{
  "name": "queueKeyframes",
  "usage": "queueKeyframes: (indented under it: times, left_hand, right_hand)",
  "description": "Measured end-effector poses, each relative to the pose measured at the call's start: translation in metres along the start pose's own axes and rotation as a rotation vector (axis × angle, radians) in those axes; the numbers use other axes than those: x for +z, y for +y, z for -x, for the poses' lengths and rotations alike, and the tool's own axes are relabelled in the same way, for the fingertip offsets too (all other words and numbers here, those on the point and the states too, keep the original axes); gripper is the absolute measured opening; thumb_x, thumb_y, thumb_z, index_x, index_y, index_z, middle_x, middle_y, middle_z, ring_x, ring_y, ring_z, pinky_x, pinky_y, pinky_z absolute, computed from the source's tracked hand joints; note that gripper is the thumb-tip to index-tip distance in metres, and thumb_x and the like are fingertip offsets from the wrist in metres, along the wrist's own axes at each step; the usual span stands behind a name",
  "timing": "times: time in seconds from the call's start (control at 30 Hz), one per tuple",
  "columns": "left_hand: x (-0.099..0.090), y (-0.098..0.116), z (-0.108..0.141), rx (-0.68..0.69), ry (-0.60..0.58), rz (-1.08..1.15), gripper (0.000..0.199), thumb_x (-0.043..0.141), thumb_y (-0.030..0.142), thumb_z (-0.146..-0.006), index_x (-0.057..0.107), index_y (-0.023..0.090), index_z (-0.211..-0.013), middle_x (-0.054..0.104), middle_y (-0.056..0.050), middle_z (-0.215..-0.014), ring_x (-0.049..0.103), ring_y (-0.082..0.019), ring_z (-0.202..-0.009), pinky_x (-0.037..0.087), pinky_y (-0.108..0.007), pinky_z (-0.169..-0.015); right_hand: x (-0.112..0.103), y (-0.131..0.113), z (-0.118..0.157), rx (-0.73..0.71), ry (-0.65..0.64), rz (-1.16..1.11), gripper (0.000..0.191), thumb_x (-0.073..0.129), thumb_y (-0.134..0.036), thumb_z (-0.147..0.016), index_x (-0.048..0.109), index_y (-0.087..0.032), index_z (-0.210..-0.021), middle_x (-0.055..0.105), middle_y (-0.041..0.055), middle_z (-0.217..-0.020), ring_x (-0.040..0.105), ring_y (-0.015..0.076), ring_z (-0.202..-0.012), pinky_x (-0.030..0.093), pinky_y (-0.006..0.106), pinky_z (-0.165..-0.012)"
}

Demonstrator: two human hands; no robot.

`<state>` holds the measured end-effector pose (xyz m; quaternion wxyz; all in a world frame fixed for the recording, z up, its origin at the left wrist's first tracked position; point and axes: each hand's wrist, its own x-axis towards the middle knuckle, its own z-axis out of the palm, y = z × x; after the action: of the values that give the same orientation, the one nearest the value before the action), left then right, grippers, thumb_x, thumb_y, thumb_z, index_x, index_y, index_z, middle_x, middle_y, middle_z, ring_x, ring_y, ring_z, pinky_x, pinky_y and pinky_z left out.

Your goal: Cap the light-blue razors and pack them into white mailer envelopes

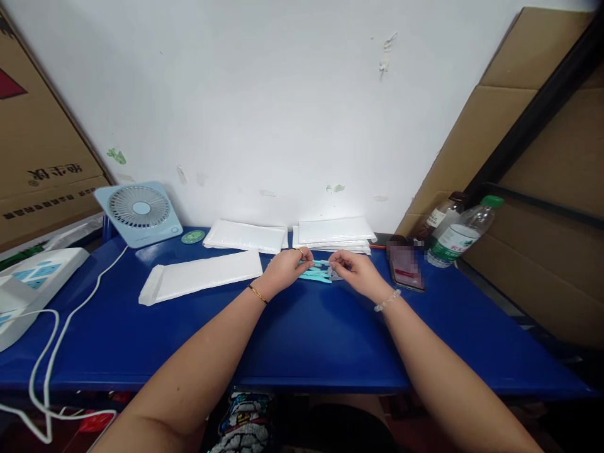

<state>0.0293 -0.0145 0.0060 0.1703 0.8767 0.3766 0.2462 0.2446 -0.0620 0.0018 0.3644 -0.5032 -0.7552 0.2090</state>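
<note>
My left hand (284, 272) and my right hand (359, 273) are close together over the middle of the blue table (325, 340). Between their pinched fingertips runs a thin turquoise plastic strip (322, 262), one end at each hand. Its exact kind is too small to make out. Just below it lie several similar turquoise pieces (317, 275), partly covered by my fingers. Beside them, under my right fingertips, shows a bit of clear or greyish material (336, 273). To the left of my left hand lies a white padded mailer (207, 277) with its flap folded out.
Stacks of white mailers (245, 236) (335, 231) lie along the wall. A blue fan (140, 211) and a white power strip (42, 277) with cables are on the left. On the right are a phone (406, 267), a green-capped bottle (465, 233) and a brown-capped bottle (441, 217).
</note>
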Motion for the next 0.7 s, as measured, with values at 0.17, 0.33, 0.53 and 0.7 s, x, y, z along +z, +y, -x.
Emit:
queueKeyframes:
  times: [0.17, 0.33, 0.53, 0.7]
  left_hand:
    - [0.002, 0.002, 0.0, -0.011, -0.045, 0.067, 0.019, 0.053, 0.036, -0.084, 0.062, 0.02, -0.09, 0.067, 0.0, -0.084, 0.061, -0.015, -0.075, 0.042, -0.023, -0.063]
    - [0.002, -0.016, -0.004, -0.03, 0.029, -0.171, 0.017, 0.054, 0.035, -0.085, 0.066, 0.022, -0.087, 0.069, 0.0, -0.081, 0.062, -0.017, -0.077, 0.042, -0.027, -0.07]
    - [0.0, -0.026, -0.004, 0.044, 0.053, -0.19, 0.025, 0.064, 0.037, -0.077, 0.064, 0.023, -0.098, 0.066, -0.002, -0.101, 0.06, -0.019, -0.09, 0.042, -0.028, -0.078]
    - [0.0, -0.018, -0.002, 0.166, -0.131, -0.256, 0.025, 0.069, 0.041, -0.072, 0.069, 0.025, -0.091, 0.065, -0.001, -0.096, 0.06, -0.02, -0.092, 0.04, -0.029, -0.08]
  right_hand:
    - [0.005, -0.001, 0.0, 0.013, -0.077, -0.062, 0.023, 0.049, -0.035, -0.087, 0.063, -0.019, -0.095, 0.067, 0.0032, -0.08, 0.06, 0.0149, -0.067, 0.047, 0.027, -0.063]
    - [-0.008, 0.011, 0.0, -0.035, -0.07, 0.208, 0.015, 0.054, -0.025, -0.081, 0.066, -0.019, -0.089, 0.065, 0.004, -0.081, 0.058, 0.0152, -0.069, 0.044, 0.026, -0.063]
    - [-0.01, 0.021, 0.0, -0.053, -0.227, 0.403, 0.007, 0.059, -0.016, -0.072, 0.066, -0.018, -0.075, 0.061, 0.0033, -0.075, 0.055, 0.014, -0.065, 0.039, 0.023, -0.06]
    - [-0.01, 0.018, 0.0, -0.018, -0.211, 0.406, 0.01, 0.053, -0.015, -0.076, 0.062, -0.017, -0.074, 0.062, 0.0028, -0.073, 0.054, 0.0134, -0.063, 0.038, 0.023, -0.06]
